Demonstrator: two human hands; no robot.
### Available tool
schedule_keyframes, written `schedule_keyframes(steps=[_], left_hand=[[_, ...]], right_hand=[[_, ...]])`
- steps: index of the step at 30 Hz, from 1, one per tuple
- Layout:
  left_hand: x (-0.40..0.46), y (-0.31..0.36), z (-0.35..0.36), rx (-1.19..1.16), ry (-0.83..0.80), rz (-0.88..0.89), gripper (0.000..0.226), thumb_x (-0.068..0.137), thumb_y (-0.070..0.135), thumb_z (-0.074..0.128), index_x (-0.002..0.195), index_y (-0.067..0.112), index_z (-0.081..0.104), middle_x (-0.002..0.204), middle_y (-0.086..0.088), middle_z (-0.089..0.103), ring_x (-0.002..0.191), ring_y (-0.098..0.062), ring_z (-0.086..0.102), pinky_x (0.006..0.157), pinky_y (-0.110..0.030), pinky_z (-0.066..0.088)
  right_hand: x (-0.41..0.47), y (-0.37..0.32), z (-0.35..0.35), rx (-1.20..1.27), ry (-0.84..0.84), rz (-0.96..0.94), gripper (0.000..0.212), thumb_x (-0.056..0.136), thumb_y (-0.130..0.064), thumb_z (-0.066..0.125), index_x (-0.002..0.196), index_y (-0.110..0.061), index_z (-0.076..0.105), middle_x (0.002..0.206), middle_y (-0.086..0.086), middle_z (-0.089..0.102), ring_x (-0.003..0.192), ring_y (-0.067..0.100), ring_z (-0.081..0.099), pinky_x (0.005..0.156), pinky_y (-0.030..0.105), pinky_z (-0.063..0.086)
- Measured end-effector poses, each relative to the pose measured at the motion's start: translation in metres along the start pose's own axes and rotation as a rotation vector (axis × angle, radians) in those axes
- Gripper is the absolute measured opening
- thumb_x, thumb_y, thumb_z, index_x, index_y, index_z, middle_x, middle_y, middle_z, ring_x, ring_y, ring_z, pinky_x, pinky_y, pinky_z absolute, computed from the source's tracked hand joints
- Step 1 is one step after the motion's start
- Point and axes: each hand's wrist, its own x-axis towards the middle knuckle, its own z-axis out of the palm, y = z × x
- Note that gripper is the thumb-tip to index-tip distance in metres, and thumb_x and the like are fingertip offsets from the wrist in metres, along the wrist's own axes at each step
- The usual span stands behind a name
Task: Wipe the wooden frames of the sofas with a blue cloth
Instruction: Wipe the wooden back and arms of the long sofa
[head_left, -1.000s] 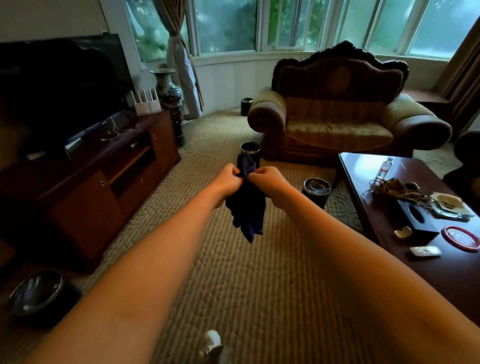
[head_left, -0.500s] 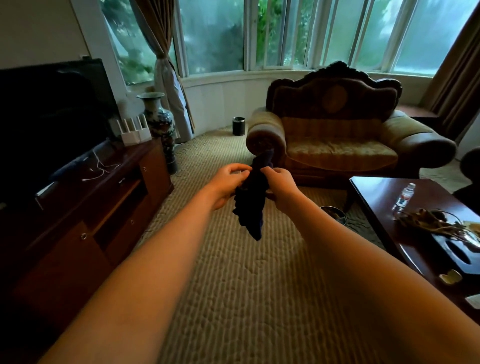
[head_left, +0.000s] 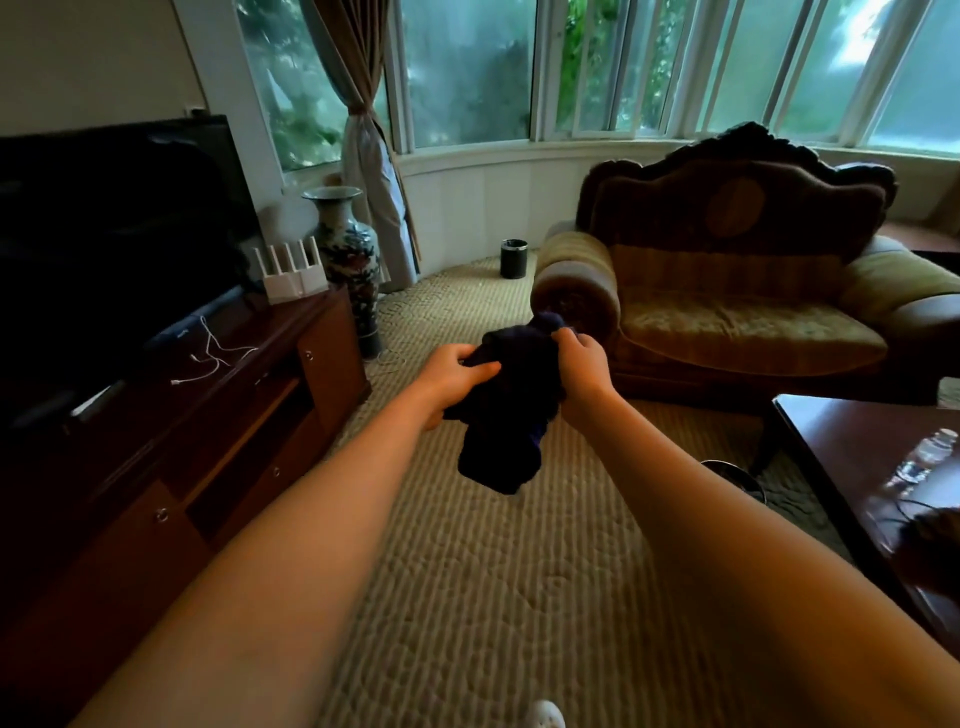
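Observation:
A dark blue cloth (head_left: 506, 415) hangs bunched in front of me over the carpet. My left hand (head_left: 451, 371) grips its upper left part, and my right hand (head_left: 584, 366) grips its upper right part. Ahead at the right stands an armchair-style sofa (head_left: 737, 322) with tan cushions and a dark carved wooden frame (head_left: 748, 150) along the top of its back. The cloth is well short of the sofa, level with its left armrest in the view.
A wooden TV cabinet (head_left: 218, 415) with a television (head_left: 114, 228) lines the left. A large vase (head_left: 345, 254) stands by the curtain, a small black bin (head_left: 514, 258) near the wall. A dark coffee table (head_left: 872, 452) with a bottle (head_left: 924, 457) is at right.
I have moved closer to the sofa and the view has tilted up. Both hands have kept hold of the cloth, spreading slightly apart on it.

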Motion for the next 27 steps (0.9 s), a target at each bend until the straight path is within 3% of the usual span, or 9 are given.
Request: schedule_keyframes(steps=[4,8,11,16,18,20,22,27], left_hand=[[0.079,0.012,-0.005,0.062,-0.007,0.001,0.01,0.094,0.015,0.057,0.1,0.008,0.061,0.079,-0.002,0.061,0.068,-0.011,0.058,0.048,-0.012,0.045],[0.161,0.027,-0.007,0.026,-0.051,-0.029,0.017,0.096,0.019,0.055,0.108,0.009,0.062,0.086,-0.003,0.065,0.073,-0.012,0.062,0.057,-0.017,0.052],[0.217,0.035,-0.01,0.046,-0.042,-0.053,0.022,0.096,0.02,0.054,0.111,0.007,0.064,0.089,-0.006,0.066,0.074,-0.015,0.063,0.063,-0.022,0.052],[0.299,0.026,-0.02,0.129,0.078,0.023,0.021,0.095,0.006,0.054,0.111,-0.004,0.063,0.089,-0.009,0.063,0.08,-0.018,0.058,0.066,-0.021,0.048],[0.331,0.02,-0.029,0.259,0.082,0.073,0.021,0.093,0.003,0.055,0.11,-0.008,0.063,0.094,-0.013,0.064,0.088,-0.021,0.058,0.078,-0.027,0.049],[0.361,0.016,-0.042,0.397,0.044,0.105,0.027,0.091,0.003,0.058,0.115,-0.008,0.062,0.111,-0.017,0.065,0.105,-0.025,0.059,0.093,-0.031,0.044],[0.393,0.012,-0.056,0.493,-0.026,0.133,0.03,0.091,0.005,0.06,0.12,-0.001,0.062,0.12,-0.014,0.063,0.115,-0.026,0.057,0.097,-0.028,0.04],[0.479,0.011,-0.095,0.7,-0.281,0.172,0.029,0.092,0.012,0.06,0.119,0.018,0.066,0.106,0.0,0.066,0.098,-0.013,0.058,0.087,-0.026,0.042]], right_hand=[[0.082,-0.009,0.005,-0.042,-0.013,0.002,0.017,0.09,-0.026,0.049,0.099,-0.016,0.06,0.102,0.011,0.063,0.1,0.028,0.061,0.09,0.046,0.051],[0.167,-0.022,0.008,-0.067,-0.018,0.003,0.024,0.093,-0.02,0.052,0.111,-0.005,0.057,0.105,0.016,0.063,0.1,0.03,0.062,0.09,0.045,0.052],[0.225,-0.033,0.011,-0.095,-0.02,0.008,0.022,0.092,-0.019,0.053,0.108,-0.005,0.058,0.101,0.015,0.062,0.095,0.029,0.063,0.085,0.044,0.054],[0.308,-0.03,0.028,-0.278,-0.015,-0.032,0.022,0.089,-0.025,0.055,0.108,-0.013,0.055,0.099,0.005,0.059,0.096,0.024,0.057,0.077,0.033,0.049],[0.33,-0.025,0.04,-0.403,-0.018,-0.08,0.033,0.089,-0.024,0.06,0.119,-0.014,0.052,0.11,0.005,0.057,0.104,0.021,0.055,0.085,0.034,0.048],[0.353,-0.022,0.058,-0.553,-0.085,-0.178,0.044,0.085,-0.019,0.065,0.126,-0.013,0.051,0.122,0.01,0.056,0.112,0.023,0.054,0.094,0.038,0.047],[0.373,-0.023,0.082,-0.676,-0.205,-0.28,0.05,0.083,-0.012,0.067,0.13,-0.014,0.05,0.127,0.012,0.054,0.116,0.023,0.052,0.095,0.033,0.045],[0.433,-0.019,0.146,-0.777,-0.437,-0.333,0.064,0.078,-0.004,0.067,0.136,-0.018,0.046,0.13,0.012,0.052,0.119,0.025,0.051,0.102,0.04,0.042]])
